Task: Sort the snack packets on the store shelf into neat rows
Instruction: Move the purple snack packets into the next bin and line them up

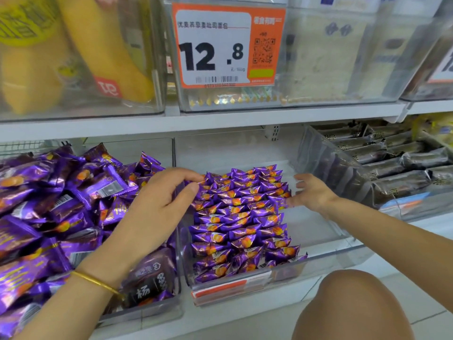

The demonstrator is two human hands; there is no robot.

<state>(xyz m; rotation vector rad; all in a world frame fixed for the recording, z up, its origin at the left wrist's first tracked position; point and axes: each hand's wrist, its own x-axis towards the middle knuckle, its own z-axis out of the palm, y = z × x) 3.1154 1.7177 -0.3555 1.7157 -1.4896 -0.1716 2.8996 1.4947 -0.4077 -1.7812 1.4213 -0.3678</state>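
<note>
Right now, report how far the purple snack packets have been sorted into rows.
Done: rows of purple packets fill the left part of the middle clear bin. In hand: the left hand pinches the rows' far-left edge while the right hand touches their right side. Left: the loose heap of purple packets in the left bin is unsorted.

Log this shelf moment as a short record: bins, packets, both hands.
middle bin: clear plastic bin holding purple snack packets in neat rows
left bin: loose heap of purple snack packets
right bin: dark brown wrapped bars, stacked
left hand: thumb and fingertips at the rows' left edge; unclear whether they pinch a packet
right hand: fingers extended, touching the rows' right edge
shelf above: orange-and-white price tag reading 12.8
</note>
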